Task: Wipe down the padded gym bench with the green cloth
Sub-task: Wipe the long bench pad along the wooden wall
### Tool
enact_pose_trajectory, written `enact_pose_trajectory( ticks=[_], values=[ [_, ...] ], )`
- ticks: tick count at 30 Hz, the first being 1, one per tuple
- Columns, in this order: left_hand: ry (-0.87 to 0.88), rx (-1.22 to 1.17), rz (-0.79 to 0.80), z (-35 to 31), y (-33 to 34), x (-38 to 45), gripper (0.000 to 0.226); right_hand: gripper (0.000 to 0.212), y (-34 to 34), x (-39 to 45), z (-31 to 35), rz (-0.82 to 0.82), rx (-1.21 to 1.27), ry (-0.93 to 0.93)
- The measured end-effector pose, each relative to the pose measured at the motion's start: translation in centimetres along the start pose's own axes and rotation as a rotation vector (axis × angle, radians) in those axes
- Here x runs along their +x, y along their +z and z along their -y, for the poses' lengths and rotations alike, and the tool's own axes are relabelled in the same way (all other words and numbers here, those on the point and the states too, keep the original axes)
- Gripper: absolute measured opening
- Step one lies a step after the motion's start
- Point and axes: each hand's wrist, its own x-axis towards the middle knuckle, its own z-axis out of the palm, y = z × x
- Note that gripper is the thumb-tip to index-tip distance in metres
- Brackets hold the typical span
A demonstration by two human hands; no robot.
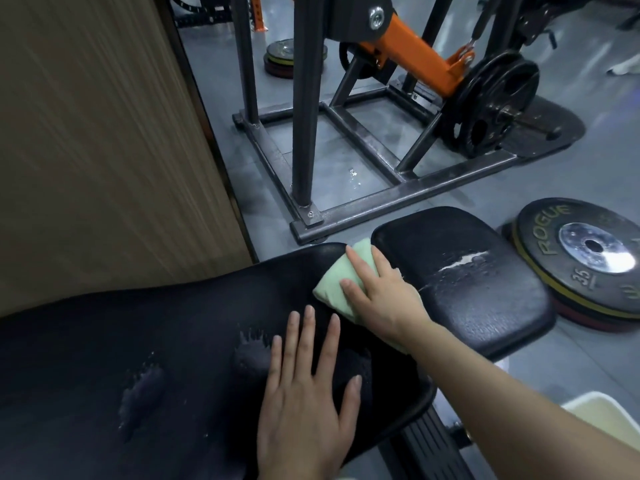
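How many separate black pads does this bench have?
2. The long back pad lies under the left hand; the smaller seat pad lies beyond the green cloth. More may be out of view.

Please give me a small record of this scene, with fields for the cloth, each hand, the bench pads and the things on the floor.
cloth: green cloth, folded, at the gap between the two pads
right hand: right hand presses flat on the cloth, fingers straight
left hand: left hand rests flat on the long pad, holds nothing
long pad: long pad, black, with worn patches
small pad: small pad, black, with a white tear
floor: Rogue plates stacked beside the small pad
behind: steel frame with an orange arm
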Motion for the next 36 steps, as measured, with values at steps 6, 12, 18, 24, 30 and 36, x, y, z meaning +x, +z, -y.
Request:
enact_pose_trajectory(
  ticks=[6, 12, 18, 24, 30, 36],
  values=[
    [0.007, -0.010, -0.025, 0.0, 0.2, 0.0, 0.072, 0.077, 1.0, -5.4, -1.8, -0.090, 0.022, -0.102],
    [0.028, -0.029, -0.053, 0.2, 0.6, 0.1, 0.074, 0.061, 0.5, -3.0, -1.8, -0.056, 0.029, -0.064],
    [0.021, -0.005, -0.003, 0.2, 0.2, -0.1, 0.071, 0.058, 0.3, -2.1, -1.6, -0.084, 0.148, -0.062],
    [0.016, 0.003, 0.018, 0.2, 0.1, -0.1, 0.071, 0.049, 2.2, -6.9, -3.4, -0.277, 0.225, -0.157],
    [0.012, -0.017, 0.002, 0.1, 0.2, -0.1, 0.072, 0.047, 5.1, -9.4, -3.1, -0.541, 0.507, -0.062],
    [0.020, -0.012, -0.008, 0.1, 0.2, -0.2, 0.071, 0.055, 7.7, -10.9, -0.7, -0.724, 0.494, 0.152]
  ],
)
